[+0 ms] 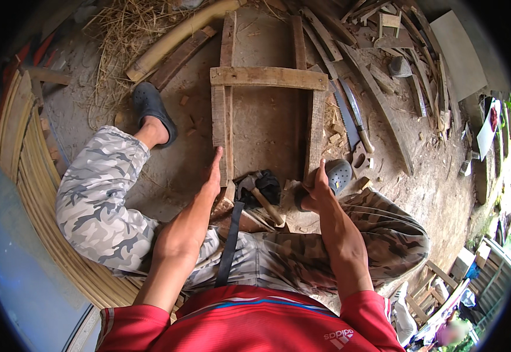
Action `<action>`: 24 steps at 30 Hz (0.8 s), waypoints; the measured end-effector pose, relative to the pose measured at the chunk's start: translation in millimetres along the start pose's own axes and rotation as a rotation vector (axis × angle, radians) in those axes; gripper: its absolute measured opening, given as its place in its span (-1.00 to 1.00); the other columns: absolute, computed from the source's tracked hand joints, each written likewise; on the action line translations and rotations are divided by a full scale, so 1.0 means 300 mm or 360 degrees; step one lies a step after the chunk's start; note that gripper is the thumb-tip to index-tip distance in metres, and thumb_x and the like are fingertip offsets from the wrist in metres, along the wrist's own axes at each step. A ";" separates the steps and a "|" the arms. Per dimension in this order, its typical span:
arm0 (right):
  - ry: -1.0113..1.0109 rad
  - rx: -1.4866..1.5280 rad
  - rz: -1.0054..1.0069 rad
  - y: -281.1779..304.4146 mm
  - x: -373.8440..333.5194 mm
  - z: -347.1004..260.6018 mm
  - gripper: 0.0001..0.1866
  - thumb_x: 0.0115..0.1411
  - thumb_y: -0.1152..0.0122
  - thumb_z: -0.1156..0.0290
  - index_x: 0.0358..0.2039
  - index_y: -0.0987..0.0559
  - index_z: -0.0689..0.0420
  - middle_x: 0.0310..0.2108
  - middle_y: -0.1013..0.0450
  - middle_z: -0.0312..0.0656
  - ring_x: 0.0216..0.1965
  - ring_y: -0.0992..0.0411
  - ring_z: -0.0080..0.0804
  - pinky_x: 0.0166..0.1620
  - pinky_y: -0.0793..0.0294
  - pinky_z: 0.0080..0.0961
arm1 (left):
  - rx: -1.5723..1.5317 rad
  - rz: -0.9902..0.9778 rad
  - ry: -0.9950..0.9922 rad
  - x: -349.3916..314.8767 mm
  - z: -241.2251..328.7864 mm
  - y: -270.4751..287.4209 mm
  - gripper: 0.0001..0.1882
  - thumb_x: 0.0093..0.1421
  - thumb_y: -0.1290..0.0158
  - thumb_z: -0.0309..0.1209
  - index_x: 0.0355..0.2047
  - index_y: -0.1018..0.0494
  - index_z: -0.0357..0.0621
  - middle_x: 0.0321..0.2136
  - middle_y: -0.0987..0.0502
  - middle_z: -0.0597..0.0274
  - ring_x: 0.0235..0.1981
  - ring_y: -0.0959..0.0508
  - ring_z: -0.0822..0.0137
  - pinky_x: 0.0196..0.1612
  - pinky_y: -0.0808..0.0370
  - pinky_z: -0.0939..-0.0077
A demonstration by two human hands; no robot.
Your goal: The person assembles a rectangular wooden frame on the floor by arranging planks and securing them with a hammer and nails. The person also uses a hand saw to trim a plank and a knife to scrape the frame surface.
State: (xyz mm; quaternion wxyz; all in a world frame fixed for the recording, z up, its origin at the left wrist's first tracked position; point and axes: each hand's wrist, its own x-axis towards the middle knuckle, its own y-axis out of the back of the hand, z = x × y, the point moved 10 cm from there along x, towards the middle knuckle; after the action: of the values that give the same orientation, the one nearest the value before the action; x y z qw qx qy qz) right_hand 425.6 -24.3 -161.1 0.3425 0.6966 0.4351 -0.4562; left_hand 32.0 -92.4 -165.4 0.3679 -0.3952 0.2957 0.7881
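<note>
A rough wooden frame lies in front of me, its two long rails joined by a crosspiece (pixel 269 77) nailed or laid across them. My left hand (pixel 211 176) is stretched out along the outer side of the left rail (pixel 221 123), near its close end. Against the close end of the right rail (pixel 315 123), my right hand (pixel 320 183) is held edge-up with straight fingers; its palm side is hidden. Between the rail ends, a hammer (pixel 262 202) with a wooden handle rests beside a black bag or cloth (pixel 268 186).
Right of the frame lie a handsaw (pixel 344 114) and a long knife (pixel 355 114) with a wooden handle. Planks (pixel 378 105) and scrap wood are heaped farther right. A bamboo pole (pixel 176 38) and straw (pixel 123 41) lie at the far left. Curved strips (pixel 38 176) line the left side.
</note>
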 end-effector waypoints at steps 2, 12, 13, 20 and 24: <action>0.0033 -0.0009 0.0063 0.022 0.034 0.012 -0.06 0.17 0.01 -0.39 0.28 -0.18 0.15 0.10 -0.32 -0.04 -0.04 -0.42 -0.07 -0.09 -0.46 0.02 | -0.0008 0.0014 0.0072 0.001 -0.016 -0.009 0.17 -0.04 -0.14 0.37 0.37 -0.05 -0.18 0.38 -0.03 0.05 0.39 0.00 0.11 0.38 0.06 0.08; 0.0011 -0.0031 0.0050 0.018 0.054 0.022 -0.13 0.23 0.14 -0.37 0.28 -0.19 0.08 0.09 -0.32 -0.07 -0.03 -0.40 -0.04 -0.08 -0.46 0.06 | 0.0081 -0.0121 0.0019 -0.025 0.012 -0.030 0.35 -0.18 -0.05 0.55 0.41 0.09 -0.11 0.43 0.16 0.08 0.42 0.15 0.08 0.38 0.22 -0.07; -0.0029 -0.0043 0.0044 0.014 0.046 0.018 -0.15 0.24 0.15 -0.36 0.28 -0.19 0.07 0.08 -0.33 -0.07 -0.04 -0.40 -0.05 -0.08 -0.46 0.06 | 0.0086 -0.0073 -0.0038 -0.025 0.021 -0.021 0.29 -0.12 -0.04 0.51 0.39 0.05 -0.16 0.41 0.09 0.05 0.41 0.09 0.08 0.38 0.14 0.01; -0.0055 -0.0074 0.0114 0.030 0.043 0.001 -0.18 0.28 0.19 -0.33 0.28 -0.20 0.09 0.08 -0.34 -0.03 -0.04 -0.41 -0.09 -0.10 -0.46 0.08 | 0.0491 -0.0120 -0.0093 0.024 0.000 -0.031 0.24 -0.02 0.02 0.49 0.38 0.06 -0.25 0.40 0.10 -0.07 0.42 0.10 0.07 0.40 0.11 0.10; 0.0047 -0.0091 0.0029 0.009 0.048 -0.016 -0.17 0.28 0.18 -0.32 0.27 -0.21 0.15 0.07 -0.35 -0.02 -0.04 -0.41 -0.09 -0.11 -0.49 0.01 | 0.0546 -0.0307 -0.0055 0.046 -0.029 -0.063 0.29 -0.05 -0.01 0.48 0.38 0.10 -0.31 0.40 0.10 -0.11 0.42 0.09 0.05 0.40 0.09 0.13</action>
State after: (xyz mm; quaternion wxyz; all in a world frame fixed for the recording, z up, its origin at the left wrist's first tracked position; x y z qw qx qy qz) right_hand 432.6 -16.8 -172.5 0.3601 0.6971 0.4465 -0.4302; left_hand 45.2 -83.6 -184.8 0.5087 -0.3396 0.3799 0.6940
